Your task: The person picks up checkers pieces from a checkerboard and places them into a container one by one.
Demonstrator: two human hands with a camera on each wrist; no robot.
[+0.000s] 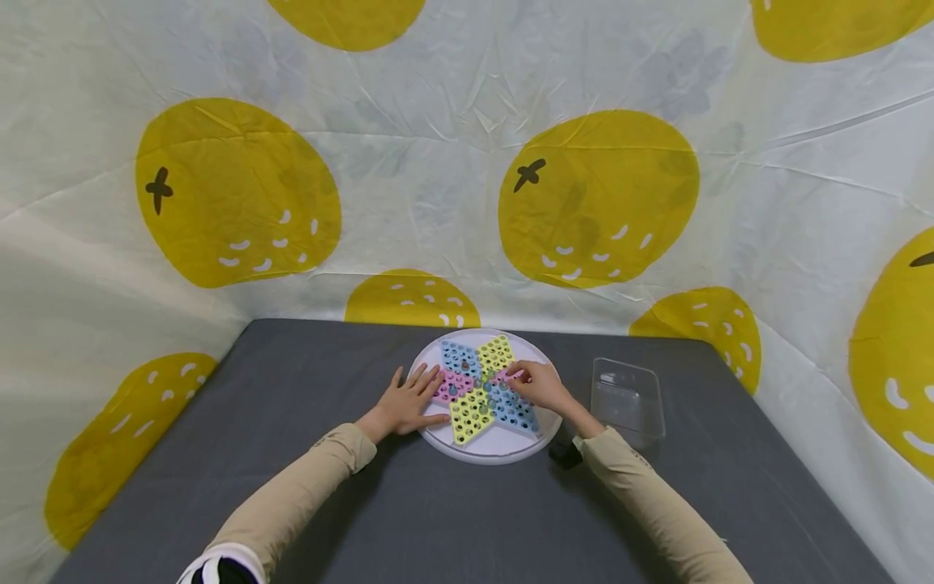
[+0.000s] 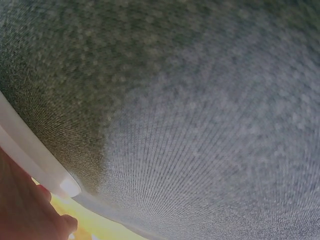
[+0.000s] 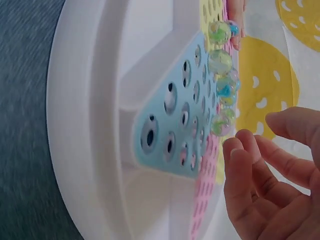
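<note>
A round white Chinese checkers board (image 1: 485,457) carries a raised star with blue, yellow and pink points full of holes. My left hand (image 1: 410,403) rests over its left rim, fingers spread across the pink point; in the left wrist view only part of that hand (image 2: 25,207) shows beside the white rim. Over the right side of the star is my right hand (image 1: 538,383). Close up, its fingers (image 3: 240,172) bend loosely beside the blue point (image 3: 172,125), thumb and fingers apart, nothing visible between them. Several clear marbles with coloured swirls (image 3: 220,62) sit in the star's middle.
To the right of the board stands a clear plastic box (image 1: 627,397). A dark grey cloth (image 1: 467,527) covers the table. Behind it hangs a white curtain (image 1: 423,186) with large yellow fruit prints. A small black object (image 1: 565,454) shows under the right wrist.
</note>
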